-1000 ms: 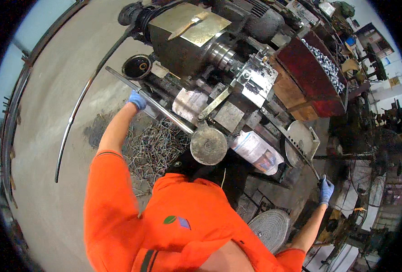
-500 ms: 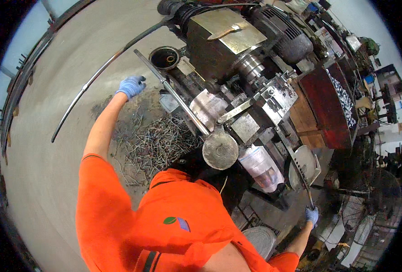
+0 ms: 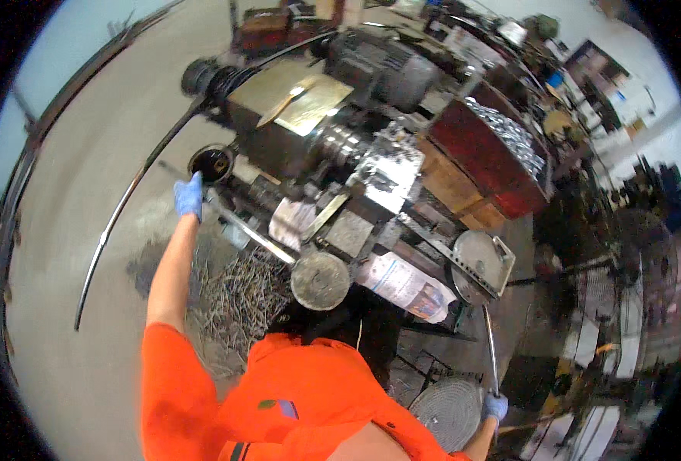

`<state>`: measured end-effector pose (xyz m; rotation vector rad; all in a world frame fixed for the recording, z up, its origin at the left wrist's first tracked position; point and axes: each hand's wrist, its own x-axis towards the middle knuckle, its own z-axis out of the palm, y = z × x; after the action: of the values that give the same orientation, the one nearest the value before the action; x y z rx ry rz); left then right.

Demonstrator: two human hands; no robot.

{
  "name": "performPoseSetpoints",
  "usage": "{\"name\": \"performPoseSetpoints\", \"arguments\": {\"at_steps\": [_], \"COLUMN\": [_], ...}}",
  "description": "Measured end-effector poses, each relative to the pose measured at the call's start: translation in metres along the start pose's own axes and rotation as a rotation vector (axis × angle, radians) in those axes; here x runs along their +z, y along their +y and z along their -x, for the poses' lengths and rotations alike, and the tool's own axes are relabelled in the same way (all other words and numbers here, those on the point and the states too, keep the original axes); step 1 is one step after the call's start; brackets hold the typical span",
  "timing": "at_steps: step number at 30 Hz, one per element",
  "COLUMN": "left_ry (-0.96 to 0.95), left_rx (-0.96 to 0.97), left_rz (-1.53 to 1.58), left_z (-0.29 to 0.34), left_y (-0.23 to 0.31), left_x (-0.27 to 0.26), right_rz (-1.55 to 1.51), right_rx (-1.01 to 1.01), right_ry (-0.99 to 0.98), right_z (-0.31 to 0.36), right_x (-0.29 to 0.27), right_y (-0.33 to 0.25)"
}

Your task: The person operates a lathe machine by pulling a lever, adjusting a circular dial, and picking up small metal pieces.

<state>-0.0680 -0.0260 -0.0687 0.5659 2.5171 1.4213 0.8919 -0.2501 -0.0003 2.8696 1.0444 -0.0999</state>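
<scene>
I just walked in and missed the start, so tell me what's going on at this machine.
A person in an orange shirt is at a workshop machine, wearing blue gloves. The left hand is at the long bar on the machine's left; whether it grips is unclear. The right hand is closed around a metal rod. A pile of thin metal strips lies on the floor, and shiny parts fill a red bin.

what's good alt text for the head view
Person in orange at a metal machine, blue-gloved right hand gripping a slim rod, left hand overlapping a long bar; beyond, a red bin of metal parts.
</scene>
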Motion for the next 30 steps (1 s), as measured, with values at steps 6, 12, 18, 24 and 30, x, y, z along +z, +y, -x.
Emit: {"name": "performPoseSetpoints", "arguments": {"at_steps": [6,12,18,24,30], "left_ry": [-0.024,-0.155,-0.084,-0.175,-0.170], "left_rx": [0.021,-0.132,-0.149,-0.140,-0.136], "left_rz": [0.373,0.564,0.721,0.729,0.569], "left_z": [0.015,0.042,0.046,0.057,0.044], "left_y": [0.025,0.034,0.023,0.042,0.030], "left_x": [0.018,0.014,0.028,0.025,0.014], "right_rz": [-0.086,0.014,0.045,0.002,-0.018], "right_rx": [0.216,0.228,0.226,0.150,0.221], "right_ry": [-0.017,0.043,0.127,0.186,0.145], "right_z": [0.064,0.068,0.072,0.078,0.082], "right_x": [0.030,0.024,0.028,0.042,0.030], "right_y": [0.100,0.088,0.086,0.107,0.082]}}
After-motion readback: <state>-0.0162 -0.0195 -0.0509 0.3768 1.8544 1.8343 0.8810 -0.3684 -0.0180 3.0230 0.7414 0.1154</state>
